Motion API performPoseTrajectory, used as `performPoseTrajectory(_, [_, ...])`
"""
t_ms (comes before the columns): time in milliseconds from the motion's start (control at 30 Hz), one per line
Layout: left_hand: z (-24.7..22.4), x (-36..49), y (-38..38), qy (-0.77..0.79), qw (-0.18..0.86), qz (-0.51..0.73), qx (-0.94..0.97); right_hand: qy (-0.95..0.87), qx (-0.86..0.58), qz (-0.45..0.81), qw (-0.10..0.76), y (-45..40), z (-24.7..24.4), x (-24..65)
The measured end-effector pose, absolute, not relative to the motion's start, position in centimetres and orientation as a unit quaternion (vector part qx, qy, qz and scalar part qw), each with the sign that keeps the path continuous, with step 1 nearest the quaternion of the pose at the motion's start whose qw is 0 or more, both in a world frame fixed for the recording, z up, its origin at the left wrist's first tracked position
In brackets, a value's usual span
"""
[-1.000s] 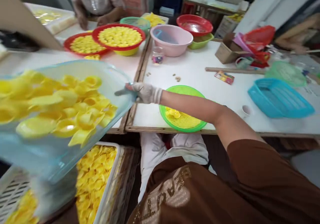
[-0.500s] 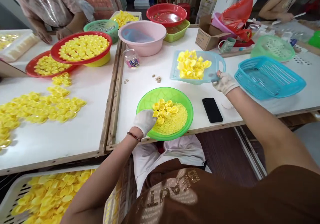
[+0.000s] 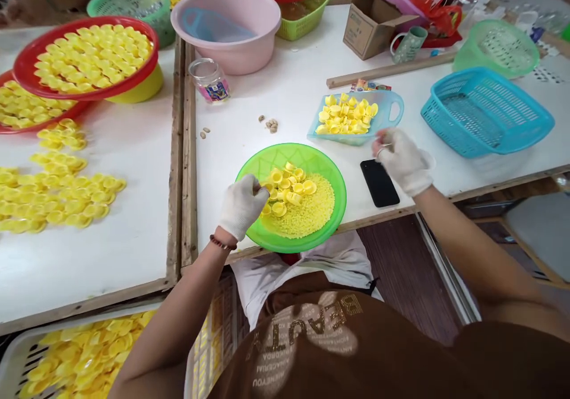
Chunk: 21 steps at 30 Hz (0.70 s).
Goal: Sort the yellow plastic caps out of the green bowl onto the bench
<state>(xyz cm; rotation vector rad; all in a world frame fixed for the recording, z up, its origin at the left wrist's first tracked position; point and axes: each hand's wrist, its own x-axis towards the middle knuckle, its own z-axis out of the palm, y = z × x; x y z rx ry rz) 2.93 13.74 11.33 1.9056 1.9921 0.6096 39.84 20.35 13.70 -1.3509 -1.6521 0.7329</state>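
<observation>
Head view: left hand over bowl, right hand beside tray.

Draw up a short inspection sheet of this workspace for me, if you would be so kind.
Surface: white table with wooden edging.
Work items: green bowl of yellow granules with yellow plastic caps on top; light-blue tray of caps.
Clutter: black phone, glass jar, small brown bits.
Hands: gloved left hand over the bowl at the caps; gloved right hand above the phone, beside the tray.
Cables: nothing seen.
Surroundings: co-worker's hand, crate of caps below the table.
</observation>
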Motion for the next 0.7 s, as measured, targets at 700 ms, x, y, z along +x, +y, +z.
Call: performPoseTrajectory(700, [10.7, 3.3, 11.1, 0.623, 0.399, 0.378, 0.557, -0.539, -0.482, 0.673, 0.155, 15.5, 10.7, 22.0])
